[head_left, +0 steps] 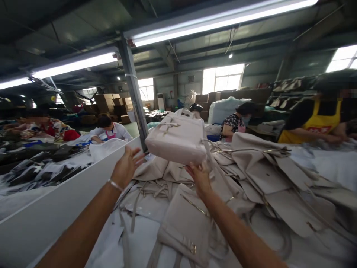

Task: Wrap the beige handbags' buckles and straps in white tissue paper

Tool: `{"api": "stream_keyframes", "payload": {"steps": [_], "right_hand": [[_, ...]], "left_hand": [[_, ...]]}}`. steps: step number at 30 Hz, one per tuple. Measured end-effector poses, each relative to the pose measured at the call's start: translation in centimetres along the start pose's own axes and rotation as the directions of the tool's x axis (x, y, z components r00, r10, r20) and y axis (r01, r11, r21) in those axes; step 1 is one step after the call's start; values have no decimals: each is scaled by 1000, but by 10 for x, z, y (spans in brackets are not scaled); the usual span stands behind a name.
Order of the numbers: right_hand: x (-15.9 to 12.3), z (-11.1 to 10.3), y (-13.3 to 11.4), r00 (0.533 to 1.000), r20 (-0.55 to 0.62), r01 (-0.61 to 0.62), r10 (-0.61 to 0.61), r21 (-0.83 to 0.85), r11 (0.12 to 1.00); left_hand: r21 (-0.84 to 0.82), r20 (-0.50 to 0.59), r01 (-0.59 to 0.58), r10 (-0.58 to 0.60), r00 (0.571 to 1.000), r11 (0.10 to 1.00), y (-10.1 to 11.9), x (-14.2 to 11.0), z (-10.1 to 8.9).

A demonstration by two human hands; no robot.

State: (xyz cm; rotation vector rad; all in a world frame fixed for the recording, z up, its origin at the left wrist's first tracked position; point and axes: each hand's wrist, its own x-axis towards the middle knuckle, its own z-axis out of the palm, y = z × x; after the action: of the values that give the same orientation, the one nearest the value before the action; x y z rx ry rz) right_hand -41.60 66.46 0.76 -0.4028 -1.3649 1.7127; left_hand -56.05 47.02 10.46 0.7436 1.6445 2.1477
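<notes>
The left hand (126,166) has its fingers spread wide, just beside the pale bag (178,138) at its 8 o'clock; the right hand (201,179) has its fingertips at the lower edge, 5 o'clock, grip closure indeterminable. The pale bag is tilted above the bag pile (259,175), with a white partition (67,193) at 8 o'clock.

One bag (177,139) is hovering at 12 o'clock, above a heap of bags (259,175) that is spreading towards 2 o'clock. A partition (41,214) is running at 10 o'clock; cartons (104,102) are standing beyond it at 11.
</notes>
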Motion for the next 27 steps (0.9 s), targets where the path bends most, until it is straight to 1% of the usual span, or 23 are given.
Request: {"api": "stream_keyframes", "payload": {"steps": [1, 2, 4, 5, 6, 7, 8, 9, 10, 11, 12, 13, 14, 15, 16, 17, 19, 21, 23, 25, 27], "right_hand": [[19, 4, 11, 999, 19, -38, 38, -35, 999], [34, 7, 21, 996, 43, -73, 76, -77, 994], [51, 3, 42, 985, 84, -137, 153, -174, 975], [51, -5, 52, 976, 107, -160, 190, -238, 958], [45, -16, 60, 967, 126, -174, 222, -309, 935], [35, -32, 67, 959, 139, -177, 246, -382, 907], [19, -51, 73, 955, 142, -174, 262, -451, 876], [1, -73, 78, 954, 135, -165, 268, -510, 844], [-20, -97, 81, 958, 115, -153, 264, -574, 804], [-43, -122, 85, 962, 85, -148, 258, -634, 759], [-66, -147, 88, 969, 48, -142, 242, -696, 704], [-88, -170, 92, 979, 1, -116, 203, -816, 566], [-109, -190, 97, 976, -33, -126, 216, -892, 433], [-127, -207, 102, 966, -71, -156, 248, -926, 342], [-141, -220, 107, 960, -86, -165, 267, -943, 288], [-151, -229, 112, 948, -104, -190, 300, -943, 273], [-157, -237, 117, 926, -129, -246, 353, -918, 310], [-151, -239, 118, 895, -161, -326, 417, -873, 363], [-143, -239, 116, 859, -175, -395, 481, -825, 404], [-143, -238, 111, 838, -166, -434, 520, -780, 450], [-151, -237, 102, 840, -146, -435, 523, -758, 487]], "left_hand": [[49, -59, 78, -75, 995, 996, -36, -15, -14], [96, -91, 160, -152, 984, 982, -73, -34, -25], [187, -146, 326, -302, 942, 927, -141, -75, -37], [227, -167, 401, -370, 914, 887, -169, -94, -38], [255, -170, 444, -412, 895, 859, -193, -111, -37], [286, -145, 457, -434, 889, 842, -211, -124, -35], [333, -110, 444, -433, 895, 832, -224, -134, -31], [393, -65, 405, -414, 908, 825, -232, -140, -27], [467, -19, 349, -386, 922, 812, -237, -142, -24], [556, 25, 284, -358, 933, 781, -240, -143, -20], [648, 62, 218, -337, 940, 730, -241, -141, -18], [727, 87, 166, -330, 940, 666, -242, -138, -15], [785, 95, 138, -337, 937, 604, -242, -135, -13], [828, 96, 119, -348, 933, 548, -243, -131, -11], [861, 91, 108, -359, 929, 498, -245, -129, -9], [885, 78, 106, -369, 926, 453, -246, -126, -8], [929, 51, 94, -378, 925, 357, -249, -123, -5], [966, 32, 68, -375, 926, 250, -249, -120, -4], [986, 31, 32, -367, 930, 164, -244, -118, -2], [993, 60, -19, -358, 932, 116, -235, -118, 2], [992, 109, -80, -347, 931, 98, -224, -122, 6]]}}
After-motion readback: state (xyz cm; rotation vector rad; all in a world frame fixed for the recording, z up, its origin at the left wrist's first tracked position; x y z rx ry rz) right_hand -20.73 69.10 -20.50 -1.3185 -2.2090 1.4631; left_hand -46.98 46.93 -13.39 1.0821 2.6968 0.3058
